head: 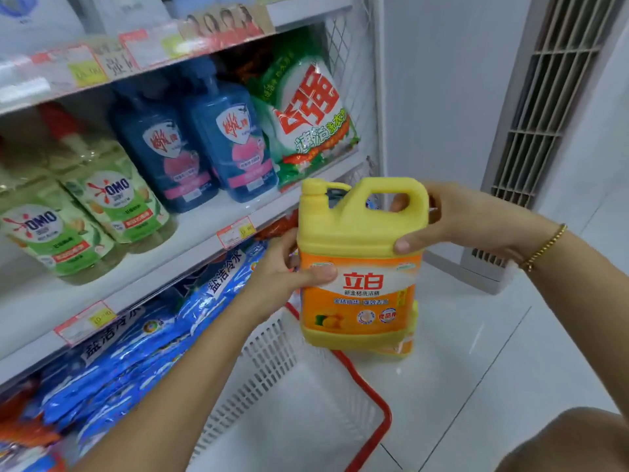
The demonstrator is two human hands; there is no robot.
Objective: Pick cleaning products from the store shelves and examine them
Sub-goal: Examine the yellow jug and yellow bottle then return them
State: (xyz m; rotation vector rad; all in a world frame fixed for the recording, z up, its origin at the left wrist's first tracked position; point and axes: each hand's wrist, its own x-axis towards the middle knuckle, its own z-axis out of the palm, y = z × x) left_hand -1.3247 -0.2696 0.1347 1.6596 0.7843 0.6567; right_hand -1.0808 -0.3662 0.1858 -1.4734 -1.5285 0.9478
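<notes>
Yellow and orange against white floor tiles: holding a jug (360, 253) upright in mid-air, label toward the camera, just right of the shelves (170, 264) and over the far end of a basket (272, 362). Gripping the jug's left side with the left hand (286, 274), thumb lying across the orange label. Clasping the handle at top right with the right hand (463, 219), a fingertip showing through the handle opening, thumb pressing on the yellow shoulder. Wearing a gold bracelet (544, 248) on the right wrist. Standing over the white, red-rimmed basket, lying below the jug and nearer than it, beside the bottom shelf. Facing rows of stock on the left: green OMO bottles (119, 209) at middle left, two blue bottles (163, 155) to their right, a green bag (306, 110) leaning at that shelf's right end, blue bags (136, 352) lying stacked on the shelf below. Showing price tags (236, 231) hanging along the shelf edges and a tall white vent unit (544, 97) standing far right.
</notes>
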